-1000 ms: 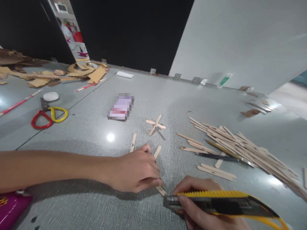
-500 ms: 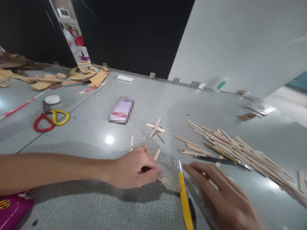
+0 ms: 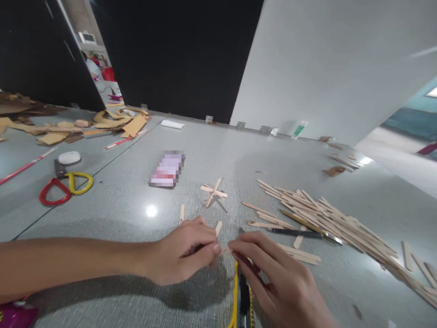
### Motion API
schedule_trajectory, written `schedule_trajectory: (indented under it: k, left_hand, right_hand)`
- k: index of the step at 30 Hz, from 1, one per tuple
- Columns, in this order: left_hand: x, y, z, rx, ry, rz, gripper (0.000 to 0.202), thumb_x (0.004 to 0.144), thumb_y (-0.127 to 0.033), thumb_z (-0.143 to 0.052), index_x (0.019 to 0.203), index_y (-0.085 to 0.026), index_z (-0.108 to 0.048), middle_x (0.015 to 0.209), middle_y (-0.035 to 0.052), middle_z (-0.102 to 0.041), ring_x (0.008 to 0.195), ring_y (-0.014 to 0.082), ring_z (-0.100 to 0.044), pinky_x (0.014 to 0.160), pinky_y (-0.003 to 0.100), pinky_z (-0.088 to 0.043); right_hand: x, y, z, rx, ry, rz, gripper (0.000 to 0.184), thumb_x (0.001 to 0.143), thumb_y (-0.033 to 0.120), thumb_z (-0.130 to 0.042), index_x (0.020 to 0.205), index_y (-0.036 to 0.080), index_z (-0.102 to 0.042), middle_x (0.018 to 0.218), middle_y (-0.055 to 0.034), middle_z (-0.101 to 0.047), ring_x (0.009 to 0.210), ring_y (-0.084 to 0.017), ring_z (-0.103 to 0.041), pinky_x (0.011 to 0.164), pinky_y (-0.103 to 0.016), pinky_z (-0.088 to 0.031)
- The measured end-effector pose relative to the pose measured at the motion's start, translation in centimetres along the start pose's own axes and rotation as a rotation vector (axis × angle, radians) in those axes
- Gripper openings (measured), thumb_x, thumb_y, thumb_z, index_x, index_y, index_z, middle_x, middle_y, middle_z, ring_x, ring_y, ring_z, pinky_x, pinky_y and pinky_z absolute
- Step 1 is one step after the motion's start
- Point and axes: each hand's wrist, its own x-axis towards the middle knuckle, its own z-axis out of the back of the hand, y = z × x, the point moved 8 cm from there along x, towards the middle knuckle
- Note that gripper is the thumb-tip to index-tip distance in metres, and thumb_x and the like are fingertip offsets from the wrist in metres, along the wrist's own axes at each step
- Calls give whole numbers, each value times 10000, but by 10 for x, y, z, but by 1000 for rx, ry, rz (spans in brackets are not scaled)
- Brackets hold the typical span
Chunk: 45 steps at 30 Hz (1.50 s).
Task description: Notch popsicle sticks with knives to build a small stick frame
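Observation:
My left hand point(image 3: 189, 250) is closed in a pinch on a wooden craft stick point(image 3: 225, 251); only a short piece shows between my hands. My right hand point(image 3: 276, 273) has its thumb and fingertips pinched at the stick's other end. Under and beside the right fingers lies a yellow utility knife point(image 3: 243, 291), its blade tip showing beyond the fingers. Two craft sticks poke out past my left hand, one upright stick point(image 3: 182, 213) and one slanted stick point(image 3: 218, 228). Just ahead, crossed sticks form an X-shaped piece point(image 3: 214, 192).
A heap of craft sticks point(image 3: 327, 214) spreads to the right, with a dark pen-like tool point(image 3: 295, 233) at its near side. A phone point(image 3: 167, 168) lies ahead. Red-and-yellow scissors point(image 3: 70, 187), a white case point(image 3: 69, 157) and cardboard scraps point(image 3: 68, 127) are on the left.
My right hand has moved left, over the knife, and its fingertips have closed on the stick's end. My left hand still holds the stick. The view has shifted slightly.

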Motion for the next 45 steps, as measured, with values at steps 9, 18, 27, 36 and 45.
schedule_trajectory:
  k: [9,18,27,36,45]
  left_hand:
    - [0,-2,-4,2,-18,-19,262,973,-211,-545,731,-187,-445,648,-76,-447,632,94,-410,824,301,-379]
    - [0,-5,-9,48,5,-125,233,920,-257,-576,750,-193,-430,647,-79,-406,631,102,-413,799,307,-348]
    - [-3,-11,-11,83,-22,-206,238,906,-219,-579,750,-195,-401,625,-86,-385,608,92,-421,817,293,-363]
    - [-8,-22,-12,221,-24,-356,212,993,-335,-548,845,-184,-566,702,-35,-539,669,119,-501,835,310,-406]
    - [-8,-25,-12,218,-34,-382,212,989,-308,-555,822,-179,-569,699,-25,-565,659,122,-511,820,313,-428]
  right_hand:
    - [2,7,7,-21,-234,113,217,1036,72,-583,1156,224,-681,1008,-29,-674,870,-128,-702,736,-236,-581]
    - [-5,18,4,-216,-282,249,202,1043,76,-568,1193,165,-670,1001,-46,-783,873,-166,-771,732,-301,-600]
    - [-5,24,-1,-227,-337,318,176,1007,31,-553,1042,154,-675,836,-23,-735,667,-127,-723,579,-270,-529]
    - [-8,30,-11,-342,-266,326,197,1007,9,-518,934,156,-626,748,-10,-682,607,-143,-667,510,-315,-455]
    - [-5,22,-14,-356,-260,228,209,975,19,-498,894,200,-563,720,25,-594,546,-120,-585,496,-290,-431]
